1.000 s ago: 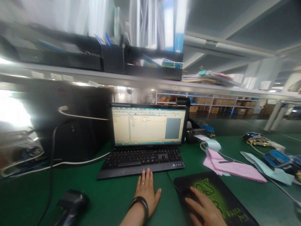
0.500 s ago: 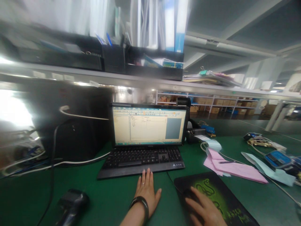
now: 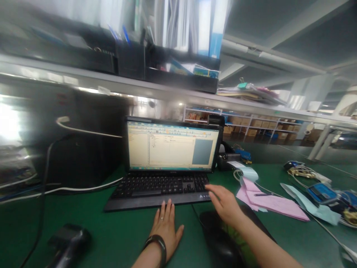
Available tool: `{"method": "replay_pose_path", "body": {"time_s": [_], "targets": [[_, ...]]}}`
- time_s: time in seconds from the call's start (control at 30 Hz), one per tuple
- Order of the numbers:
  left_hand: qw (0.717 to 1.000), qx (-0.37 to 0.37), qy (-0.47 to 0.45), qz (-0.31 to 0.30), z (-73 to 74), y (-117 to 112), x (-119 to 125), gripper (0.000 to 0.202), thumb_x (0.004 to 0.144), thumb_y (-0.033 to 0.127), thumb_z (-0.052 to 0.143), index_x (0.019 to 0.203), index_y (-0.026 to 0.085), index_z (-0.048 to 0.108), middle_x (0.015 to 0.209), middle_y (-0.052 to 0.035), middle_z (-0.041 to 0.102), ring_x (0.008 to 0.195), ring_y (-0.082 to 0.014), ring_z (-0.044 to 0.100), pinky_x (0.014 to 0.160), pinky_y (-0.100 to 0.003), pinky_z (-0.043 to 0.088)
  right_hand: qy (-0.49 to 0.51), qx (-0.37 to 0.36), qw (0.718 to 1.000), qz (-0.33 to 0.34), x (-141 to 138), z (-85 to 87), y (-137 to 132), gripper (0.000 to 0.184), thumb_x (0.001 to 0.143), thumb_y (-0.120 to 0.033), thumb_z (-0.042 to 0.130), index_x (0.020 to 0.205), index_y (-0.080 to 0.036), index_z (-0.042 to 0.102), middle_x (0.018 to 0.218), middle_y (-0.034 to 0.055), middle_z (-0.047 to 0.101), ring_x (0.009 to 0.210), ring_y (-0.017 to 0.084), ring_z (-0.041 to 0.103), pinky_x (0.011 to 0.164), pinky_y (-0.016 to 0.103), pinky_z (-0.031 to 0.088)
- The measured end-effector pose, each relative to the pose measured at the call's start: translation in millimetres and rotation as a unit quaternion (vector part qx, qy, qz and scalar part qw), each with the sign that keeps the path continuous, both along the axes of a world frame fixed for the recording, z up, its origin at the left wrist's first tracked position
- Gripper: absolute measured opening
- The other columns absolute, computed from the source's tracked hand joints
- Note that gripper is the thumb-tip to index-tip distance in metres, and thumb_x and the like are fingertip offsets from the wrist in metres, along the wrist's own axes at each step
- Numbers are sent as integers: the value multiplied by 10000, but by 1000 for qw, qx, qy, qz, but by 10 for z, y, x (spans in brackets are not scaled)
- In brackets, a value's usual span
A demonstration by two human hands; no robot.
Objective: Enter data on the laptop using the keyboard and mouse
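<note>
Deep room with ceiling beams (image 3: 309, 28) and, far back, a rack of cardboard boxes (image 3: 252, 133); nearer, a long pale shelf (image 3: 173, 92) with files and black trays above a green tabletop (image 3: 117, 238); standing on that tabletop, a black monitor (image 3: 170, 145), lit with a pale program window; directly in front, a black keyboard (image 3: 158, 190); to its right and nearer, a dark mouse mat (image 3: 209, 217), partly under the right forearm; farther right, folded pink paper (image 3: 284, 207); right hand (image 3: 227, 207) at the keyboard's number-pad end, grip half spread, fingers reaching forward, key contact impossible to tell; left hand (image 3: 166, 229) palm down on the tabletop, grip wide, fingertips at the keyboard's front edge; far left, a blurred black handheld scanner (image 3: 71, 238); on the mat, beside the right forearm, a black mouse (image 3: 223, 245); on the left wrist, a dark bangle (image 3: 159, 242); on the pink paper, a dark pen (image 3: 263, 194).
</note>
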State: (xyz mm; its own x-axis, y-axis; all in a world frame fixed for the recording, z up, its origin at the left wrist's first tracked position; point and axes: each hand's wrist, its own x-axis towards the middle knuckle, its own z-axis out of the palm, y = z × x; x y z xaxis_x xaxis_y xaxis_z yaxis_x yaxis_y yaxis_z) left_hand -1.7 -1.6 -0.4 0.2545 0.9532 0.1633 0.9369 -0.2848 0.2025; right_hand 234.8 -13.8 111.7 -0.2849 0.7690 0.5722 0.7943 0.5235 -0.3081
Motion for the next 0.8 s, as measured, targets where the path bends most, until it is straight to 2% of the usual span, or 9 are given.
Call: {"method": "replay_pose_path", "body": {"time_s": [0.13,0.27,0.4,0.53,0.8], "targets": [[1000,-1,4,-1,22,-16,-1,719,783,541,270,1349,113,155,1442,-64,35,1313,-244,-48,1088,-425,76,-6,-34,999,35,-122,-70,664,255,918,-280,344,1058,-186,536,967,28,614,884,133,578,802,319,465],[1000,-8,4,-1,18,-14,-11,723,779,540,291,1351,125,138,1441,-55,21,1312,-247,-43,1087,-432,96,-28,-55,996,67,-255,-245,1039,267,897,-336,417,1060,-155,525,1017,49,579,926,158,558,822,384,447],[1000,1,0,-9,-6,-8,-21,710,783,524,310,1351,135,135,1440,-54,8,1311,-254,-31,1083,-442,125,-67,-76,988,115,-412,-304,1173,332,888,-358,427,1164,-177,464,1165,74,507,1055,194,492,894,427,397],[1000,16,-2,-15,-35,-12,-36,705,791,531,299,1352,142,126,1439,-59,1,1308,-264,-29,1079,-454,139,-105,-88,980,148,-565,-294,1238,383,875,-366,449,1211,-184,420,1220,83,461,1108,218,447,917,453,369],[1000,3,-2,-26,-75,6,-68,735,778,565,296,1349,143,107,1433,-62,-6,1305,-271,-28,1075,-461,145,-135,-84,980,116,-710,-318,1304,371,873,-374,449,1184,-171,436,1135,73,507,1028,204,496,872,435,400]]}}
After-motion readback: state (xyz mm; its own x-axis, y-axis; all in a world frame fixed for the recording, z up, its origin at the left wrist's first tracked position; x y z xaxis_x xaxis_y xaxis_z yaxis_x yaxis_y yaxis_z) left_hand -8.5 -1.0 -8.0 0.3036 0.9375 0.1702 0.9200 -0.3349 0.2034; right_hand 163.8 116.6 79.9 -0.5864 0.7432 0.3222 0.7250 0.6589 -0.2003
